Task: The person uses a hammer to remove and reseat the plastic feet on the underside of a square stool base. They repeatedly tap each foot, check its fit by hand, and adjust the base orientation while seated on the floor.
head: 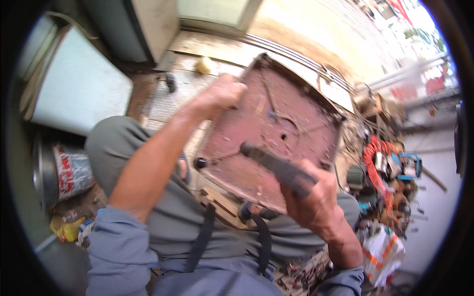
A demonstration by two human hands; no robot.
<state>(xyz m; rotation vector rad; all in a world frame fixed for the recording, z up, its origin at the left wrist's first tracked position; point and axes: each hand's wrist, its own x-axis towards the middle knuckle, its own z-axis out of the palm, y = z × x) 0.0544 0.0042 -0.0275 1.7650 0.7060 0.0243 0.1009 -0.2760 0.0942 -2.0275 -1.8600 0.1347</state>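
Observation:
A square, reddish panel with a raised rim (255, 177) is tilted in front of my knees, its inner face towards me. Small round pieces sit at its corners, and a curved dark strip or cable and loose debris lie across it. My left hand (226, 92) is closed around the panel's upper left edge. In my right hand (314, 203) is a dark, elongated tool (274, 164), blurred, its rounded end over the panel's face. I cannot tell whether that end touches it, nor what kind of tool it is.
Below the panel is a wooden piece (222, 207) between my feet. A metal bucket (70, 174) and a pale box-like panel (81, 81) stand left. On the right lie an orange coiled hose (370, 155), assorted tools and a white taped bag (383, 251). A yellowish round object (203, 65) rests on the tiles.

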